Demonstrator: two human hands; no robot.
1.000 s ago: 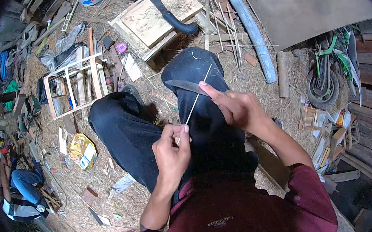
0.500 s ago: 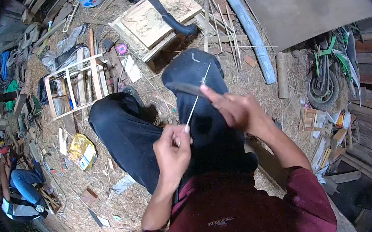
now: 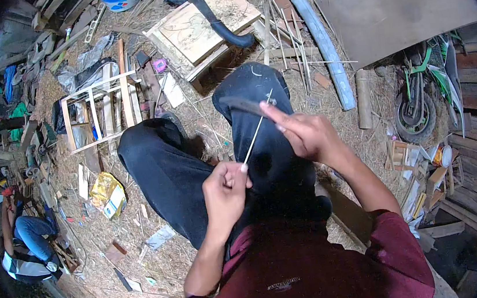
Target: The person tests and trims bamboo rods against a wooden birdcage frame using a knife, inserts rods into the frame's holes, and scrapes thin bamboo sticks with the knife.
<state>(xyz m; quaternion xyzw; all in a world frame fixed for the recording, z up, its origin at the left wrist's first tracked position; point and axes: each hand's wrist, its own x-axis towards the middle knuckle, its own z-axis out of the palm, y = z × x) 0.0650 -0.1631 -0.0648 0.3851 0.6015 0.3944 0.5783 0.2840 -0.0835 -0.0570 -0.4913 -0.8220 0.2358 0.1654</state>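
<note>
A thin pale stick (image 3: 255,138) slants up over my right thigh, its lower end pinched between the thumb and fingers of my left hand (image 3: 225,194). My right hand (image 3: 307,136) grips a knife, its handle hidden inside the fingers and its forefinger stretched along the blade. The dark knife blade (image 3: 241,105), slightly blurred, lies across the upper part of the stick. A small pale curl of shaving (image 3: 256,72) rests on my right knee.
Ahead stands a wooden block (image 3: 208,24) with a dark curved tool (image 3: 218,23) on it. A slatted wooden frame (image 3: 100,108) is at left, a grey board (image 3: 398,4) and a motorbike (image 3: 418,92) at right. Another person (image 3: 30,238) sits far left.
The knife has moved a little along the stick and tilted slightly. Both hands have shifted slightly right in the view, which has itself moved a little.
</note>
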